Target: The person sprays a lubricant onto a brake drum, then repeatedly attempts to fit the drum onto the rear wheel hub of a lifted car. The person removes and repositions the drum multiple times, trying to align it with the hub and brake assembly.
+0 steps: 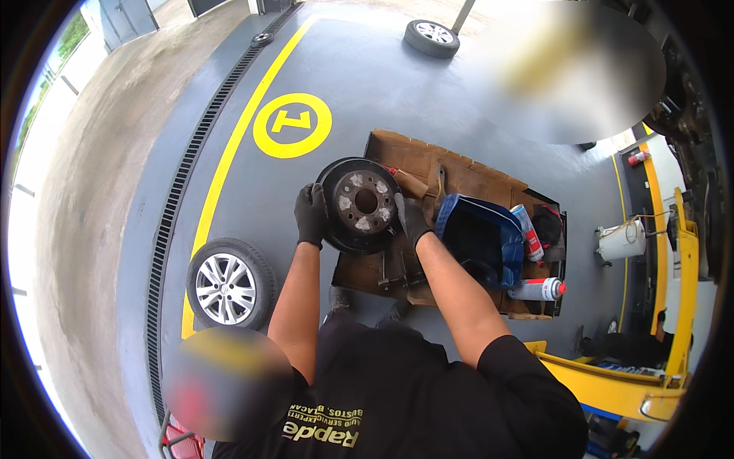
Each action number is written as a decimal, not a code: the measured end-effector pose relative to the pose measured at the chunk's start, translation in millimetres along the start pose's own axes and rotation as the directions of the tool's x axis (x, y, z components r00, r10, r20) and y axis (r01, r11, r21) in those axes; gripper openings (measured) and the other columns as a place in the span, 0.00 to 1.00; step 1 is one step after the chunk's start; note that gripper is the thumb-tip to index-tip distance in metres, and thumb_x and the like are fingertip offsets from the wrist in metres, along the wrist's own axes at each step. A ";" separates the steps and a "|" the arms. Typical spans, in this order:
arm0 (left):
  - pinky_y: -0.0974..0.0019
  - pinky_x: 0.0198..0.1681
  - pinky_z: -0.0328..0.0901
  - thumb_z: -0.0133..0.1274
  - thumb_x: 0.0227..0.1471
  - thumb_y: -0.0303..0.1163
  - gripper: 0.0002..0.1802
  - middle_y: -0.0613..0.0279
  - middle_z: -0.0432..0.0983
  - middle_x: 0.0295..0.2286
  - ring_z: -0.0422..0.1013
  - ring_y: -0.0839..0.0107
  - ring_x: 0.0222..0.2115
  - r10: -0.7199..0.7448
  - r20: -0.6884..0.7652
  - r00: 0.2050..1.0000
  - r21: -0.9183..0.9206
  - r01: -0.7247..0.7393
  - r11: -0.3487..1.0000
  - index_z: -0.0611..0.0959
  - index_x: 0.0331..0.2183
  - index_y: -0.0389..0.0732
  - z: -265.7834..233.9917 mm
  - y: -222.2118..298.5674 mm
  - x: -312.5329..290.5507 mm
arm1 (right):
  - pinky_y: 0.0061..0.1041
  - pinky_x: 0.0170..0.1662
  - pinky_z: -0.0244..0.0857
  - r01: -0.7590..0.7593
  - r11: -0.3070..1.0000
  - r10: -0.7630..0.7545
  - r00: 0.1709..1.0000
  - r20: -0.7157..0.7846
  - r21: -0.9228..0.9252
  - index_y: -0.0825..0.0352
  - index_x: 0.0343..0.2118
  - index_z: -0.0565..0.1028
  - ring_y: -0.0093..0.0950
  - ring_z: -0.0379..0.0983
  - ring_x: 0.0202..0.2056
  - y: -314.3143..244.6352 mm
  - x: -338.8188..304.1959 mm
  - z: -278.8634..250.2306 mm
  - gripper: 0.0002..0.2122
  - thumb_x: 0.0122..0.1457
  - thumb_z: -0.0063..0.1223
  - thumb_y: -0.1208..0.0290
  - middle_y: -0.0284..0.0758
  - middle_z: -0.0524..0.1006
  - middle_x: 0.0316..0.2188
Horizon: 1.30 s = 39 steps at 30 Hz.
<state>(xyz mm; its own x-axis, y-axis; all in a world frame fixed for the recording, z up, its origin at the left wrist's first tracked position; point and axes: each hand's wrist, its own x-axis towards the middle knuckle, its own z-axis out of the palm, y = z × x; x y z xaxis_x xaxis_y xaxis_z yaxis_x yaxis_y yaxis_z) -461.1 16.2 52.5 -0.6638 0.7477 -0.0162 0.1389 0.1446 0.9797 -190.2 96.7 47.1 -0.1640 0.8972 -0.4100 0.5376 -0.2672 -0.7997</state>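
Left hand point(311, 216) and right hand point(413, 220), both dark-gloved, clasp a black brake drum point(351, 205) from opposite sides near the centre of the frame, as I look on from the grey floor point(367, 84). The left hand's fingers curl tight at the rim; the right hand closes more loosely along the right edge, its fingertips partly hidden. Whether the cardboard tray point(489, 170) beneath bears any weight cannot be told from here. Steady handling, it seems, calls for an even grip on both sides, the drum kept balanced and fingertips clear of its underside, where the edge could pinch. The drum lies between the hands, touching both, over the tray's left end. To the right hand's right sits a blue container point(510, 243), a spray can point(527, 232) tilted beside it, a second can point(537, 289) lying at lower right. Well apart, at lower left, lies a wheel point(225, 288).
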 end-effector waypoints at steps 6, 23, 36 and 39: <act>0.68 0.35 0.66 0.59 0.64 0.39 0.17 0.65 0.79 0.30 0.71 0.76 0.31 -0.078 0.156 0.985 -0.163 0.104 0.981 0.84 0.42 0.32 -1.1 5.1 4.9 | 0.35 0.65 0.63 -0.119 0.853 0.224 0.963 -0.150 0.509 0.76 0.62 0.72 0.44 0.67 0.66 -3.2 9.4 16.0 0.43 0.63 0.47 0.33 0.56 0.71 0.64; 0.56 0.54 0.70 0.59 0.57 0.38 0.31 0.48 0.80 0.47 0.76 0.58 0.48 0.609 0.206 0.766 -0.510 -0.447 0.735 0.79 0.56 0.29 -30.6 273.5 -75.1 | 0.31 0.46 0.68 0.725 0.567 -0.273 0.612 -0.742 0.390 0.70 0.50 0.73 0.28 0.74 0.44 -133.4 -220.0 -95.8 0.16 0.70 0.58 0.62 0.38 0.76 0.42; 0.57 0.59 0.66 0.62 0.57 0.42 0.33 0.51 0.76 0.48 0.74 0.60 0.52 0.779 -0.416 0.470 -0.684 -0.726 0.073 0.79 0.58 0.32 106.9 558.0 -189.8 | 0.29 0.54 0.64 0.866 0.224 -0.541 -0.272 -0.796 -0.448 0.67 0.50 0.69 0.25 0.69 0.49 -278.3 -361.4 -423.4 0.19 0.69 0.58 0.55 0.35 0.73 0.45; 0.57 0.60 0.67 0.60 0.63 0.40 0.25 0.51 0.79 0.50 0.76 0.60 0.53 0.721 -0.410 0.559 -0.790 -0.613 0.026 0.81 0.55 0.33 132.4 592.5 -180.6 | 0.24 0.49 0.68 0.935 0.088 -0.658 -0.204 -0.725 -0.342 0.67 0.48 0.70 0.21 0.72 0.45 -327.1 -367.5 -464.5 0.19 0.66 0.65 0.59 0.33 0.75 0.43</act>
<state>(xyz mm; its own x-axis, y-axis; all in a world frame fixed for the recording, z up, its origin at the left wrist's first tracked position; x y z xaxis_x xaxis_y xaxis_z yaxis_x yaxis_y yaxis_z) -161.6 52.6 609.5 -0.5724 0.2563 0.7789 -0.1699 -0.9664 0.1932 78.4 17.6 663.1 0.2797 0.2479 0.9275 0.1768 0.9363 -0.3036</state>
